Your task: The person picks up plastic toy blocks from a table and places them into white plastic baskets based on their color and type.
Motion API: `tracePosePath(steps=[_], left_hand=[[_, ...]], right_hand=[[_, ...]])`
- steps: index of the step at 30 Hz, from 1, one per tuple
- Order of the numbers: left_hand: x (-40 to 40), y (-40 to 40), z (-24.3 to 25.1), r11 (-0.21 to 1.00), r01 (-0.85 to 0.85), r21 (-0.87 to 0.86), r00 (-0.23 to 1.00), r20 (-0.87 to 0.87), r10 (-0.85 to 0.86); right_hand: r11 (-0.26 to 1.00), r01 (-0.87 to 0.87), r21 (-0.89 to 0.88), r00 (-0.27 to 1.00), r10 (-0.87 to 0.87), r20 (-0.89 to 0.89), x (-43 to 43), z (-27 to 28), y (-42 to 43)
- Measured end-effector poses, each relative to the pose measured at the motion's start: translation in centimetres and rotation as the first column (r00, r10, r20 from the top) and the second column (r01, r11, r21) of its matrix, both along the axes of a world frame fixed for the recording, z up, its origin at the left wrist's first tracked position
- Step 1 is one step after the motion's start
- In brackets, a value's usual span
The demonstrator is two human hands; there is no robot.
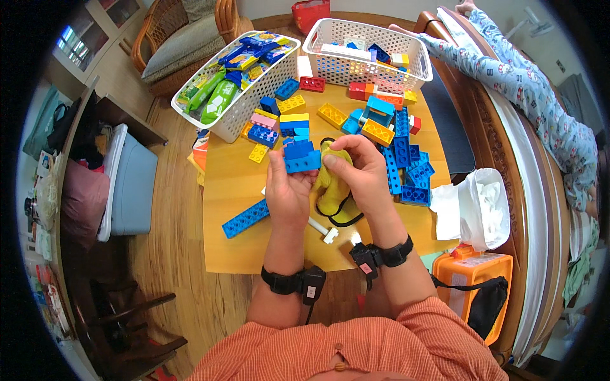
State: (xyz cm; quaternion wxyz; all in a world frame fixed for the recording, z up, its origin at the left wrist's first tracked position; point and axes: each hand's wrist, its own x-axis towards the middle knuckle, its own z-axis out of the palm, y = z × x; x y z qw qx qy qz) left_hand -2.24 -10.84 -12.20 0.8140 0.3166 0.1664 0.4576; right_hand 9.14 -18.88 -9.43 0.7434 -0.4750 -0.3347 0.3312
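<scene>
In my left hand (291, 195) is a piece made of blue toy building bricks (302, 158), raised above the table. Between the thumb and fingers of my right hand (363, 174) I pinch a yellow-green cloth (333, 185) with black edging. The cloth hangs down right beside the blue bricks; whether it touches them I cannot tell. Under my hands lies a white rod-like piece (326, 232), partly hidden. A long blue brick plate (245, 219) rests on the table left of my left wrist.
Many loose bricks (379, 131) cover the wooden table (238, 255) beyond and right of my hands. A basket of wipes and snack packs (259, 102) and a basket of bricks (329, 71) stand at the back. A white bin (495, 209) is at right, near another person's legs (519, 81).
</scene>
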Motion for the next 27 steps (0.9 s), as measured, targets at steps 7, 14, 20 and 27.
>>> tracePosePath(steps=[7, 14, 20, 27], left_hand=[[0.4, -0.4, 0.4, 0.997, 0.012, 0.079, 0.995, -0.103, -0.004], [-0.3, -0.9, 0.2, 0.964, 0.147, 0.223, 0.988, 0.013, -0.154], [-0.7, -0.9, 0.8, 0.938, 0.2, 0.283, 0.974, -0.16, -0.159], [-0.6, -0.5, 1.1, 0.954, 0.147, 0.262, 0.985, -0.123, -0.118]], right_hand=[[0.994, -0.093, 0.049, 0.983, 0.084, 0.165, -0.5, 0.2, -0.3], [0.976, -0.214, 0.033, 0.944, 0.198, 0.263, 0.2, -0.1, -0.5], [0.995, -0.017, -0.101, 0.993, 0.028, 0.11, 0.3, 0.0, -0.4], [0.985, 0.172, 0.028, 0.685, -0.14, 0.715, 1.0, 0.7, -0.2]])
